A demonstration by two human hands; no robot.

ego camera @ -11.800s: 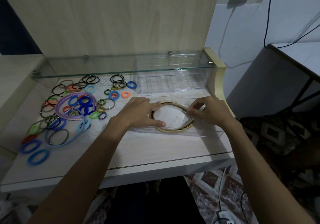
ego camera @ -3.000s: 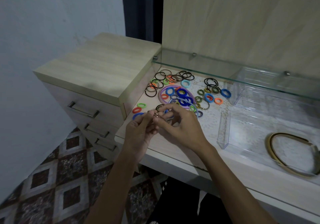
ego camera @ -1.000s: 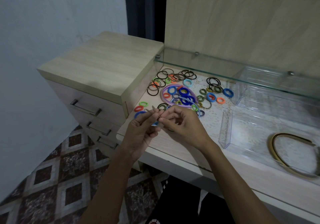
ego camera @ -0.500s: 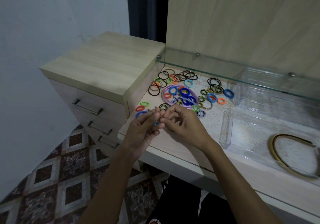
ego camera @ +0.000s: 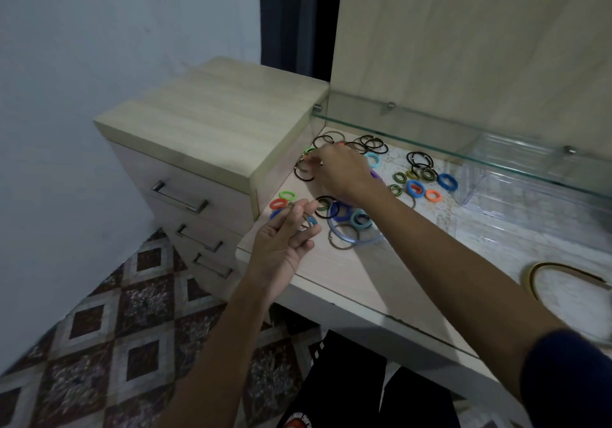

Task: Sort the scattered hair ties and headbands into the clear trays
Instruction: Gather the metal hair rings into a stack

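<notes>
1. Hair ties are still scattered in a loose spread on the bench, between the drawer unit and the clear trays; none is seen inside a tray yet.
2. Half a second ago both hands were joined over one small tie near the bench's front edge. Now the right hand has been moved away, toward the black ties lying just beside the drawer unit.
3. The right fingers are curled down onto those black ties. A pinch seems to be forming, but whether a tie is actually clamped cannot be told.
4. The left hand is held palm-up further from the drawer unit's wall, at the bench's front. A thin tie is kept pinched at its fingertips, with the other fingers loosely spread.
5. From this change it is judged that thin ties are being gathered into the left hand, one after another, before a trip to the trays.
6. Only the gold headband is seen lying over by the trays, well apart from the drawer unit.
7. A glass shelf is fixed above the back of the bench.
</notes>
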